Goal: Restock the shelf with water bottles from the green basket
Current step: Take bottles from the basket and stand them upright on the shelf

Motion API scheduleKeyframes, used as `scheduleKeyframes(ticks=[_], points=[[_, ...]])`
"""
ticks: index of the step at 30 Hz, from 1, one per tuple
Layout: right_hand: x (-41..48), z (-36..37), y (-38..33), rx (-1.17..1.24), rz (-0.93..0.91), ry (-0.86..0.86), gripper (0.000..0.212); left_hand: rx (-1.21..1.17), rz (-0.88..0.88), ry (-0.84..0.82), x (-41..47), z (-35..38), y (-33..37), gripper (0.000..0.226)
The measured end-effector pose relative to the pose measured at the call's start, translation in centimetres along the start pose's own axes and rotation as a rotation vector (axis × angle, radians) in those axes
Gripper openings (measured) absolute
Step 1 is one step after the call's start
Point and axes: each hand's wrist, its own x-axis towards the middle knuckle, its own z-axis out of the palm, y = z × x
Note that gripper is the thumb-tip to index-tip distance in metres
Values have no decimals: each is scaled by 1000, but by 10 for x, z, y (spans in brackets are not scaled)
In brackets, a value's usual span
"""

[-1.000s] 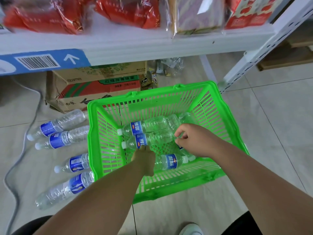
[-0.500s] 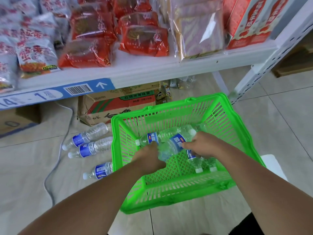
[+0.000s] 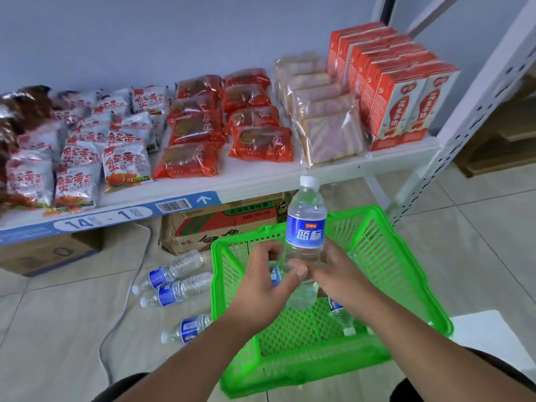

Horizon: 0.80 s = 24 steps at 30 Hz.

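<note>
A clear water bottle (image 3: 306,230) with a blue label and white cap stands upright in the air above the green basket (image 3: 385,265). My left hand (image 3: 258,285) grips its lower part from the left, thumb pressed on it. From the right, my right hand (image 3: 342,280) closes on the same lower part. A second blue label (image 3: 274,275) shows behind my left fingers; I cannot tell whether it is held. Another bottle (image 3: 340,316) lies in the basket under my right wrist. The white shelf (image 3: 261,181) is just beyond the basket.
The shelf carries snack packs (image 3: 124,166), red packs (image 3: 188,163), wrapped cakes (image 3: 333,137) and red cartons (image 3: 403,111). Three bottles (image 3: 179,291) lie on the floor left of the basket, by a grey cable (image 3: 121,309). A cardboard box (image 3: 223,227) sits under the shelf.
Both hands have risen out of the basket with a bottle, which went from lying flat to upright. The view has tilted up, showing the whole shelf.
</note>
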Motion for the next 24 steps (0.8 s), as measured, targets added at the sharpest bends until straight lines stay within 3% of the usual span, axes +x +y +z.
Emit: scheduleKeyframes(ticks=[5, 10, 15, 19, 24], points=[[-20, 9, -38, -95, -195, -80, 54, -48, 77, -12, 15, -48, 73, 50], [-30, 9, -106, -108, -340, -9, 53, -97, 158, 60, 30, -90, 144, 44], [-67, 0, -211, -115, -381, 2, 63, -108, 198, 121, 24, -147, 248, 43], [-116, -18, -310, -133, -347, -7, 57, -68, 201, 85, 13, -206, 352, 51], [-179, -27, -443, -132, -412, 6, 57, -82, 223, 27, -8, -279, 480, 39]])
